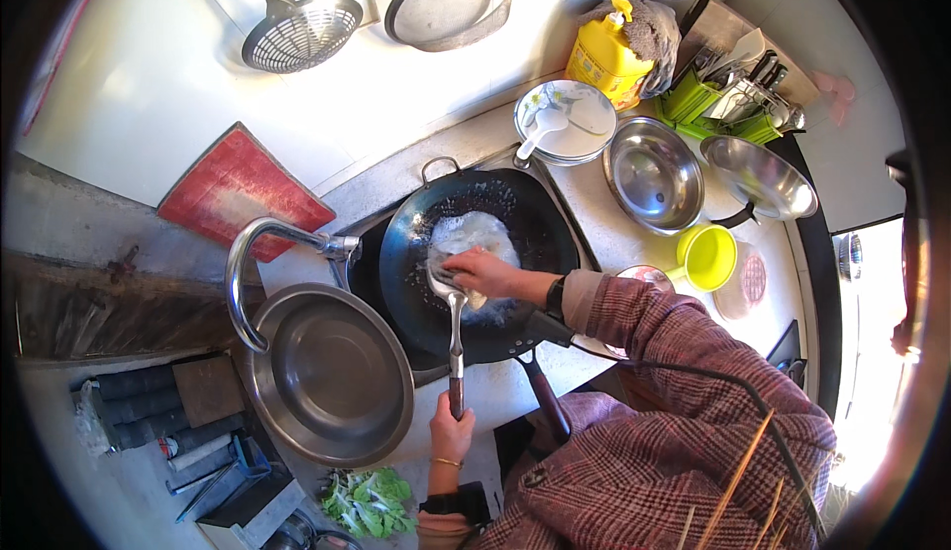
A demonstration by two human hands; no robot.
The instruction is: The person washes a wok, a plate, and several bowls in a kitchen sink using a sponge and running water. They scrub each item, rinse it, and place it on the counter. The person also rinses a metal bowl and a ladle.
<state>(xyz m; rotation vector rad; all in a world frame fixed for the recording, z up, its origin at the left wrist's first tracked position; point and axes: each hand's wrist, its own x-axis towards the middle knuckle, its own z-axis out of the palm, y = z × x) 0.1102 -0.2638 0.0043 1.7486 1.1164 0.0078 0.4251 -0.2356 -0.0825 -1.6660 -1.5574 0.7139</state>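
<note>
A black wok [539, 230] with a wire loop handle holds cloudy, foamy water [472, 229]. My left hand [450, 427] grips the dark wooden handle of a metal cooking ladle or spatula [456, 334], whose head lies over the foam. My right hand [479, 273] is at that head, its fingers closed around something greyish, perhaps a cloth or scrubber; the hand mostly hides it. A pale, yellowish bit [475, 299] shows under the palm. Below the wok's rim is another dark wooden handle [548, 405].
At left, a large steel basin [330, 375] sits under a curved faucet [236, 282]. Leafy greens [368, 502] lie below. Right of the wok are stacked plates [587, 123], a steel bowl [654, 175] and a yellow-green cup [708, 256]. A strainer [453, 4] hangs above.
</note>
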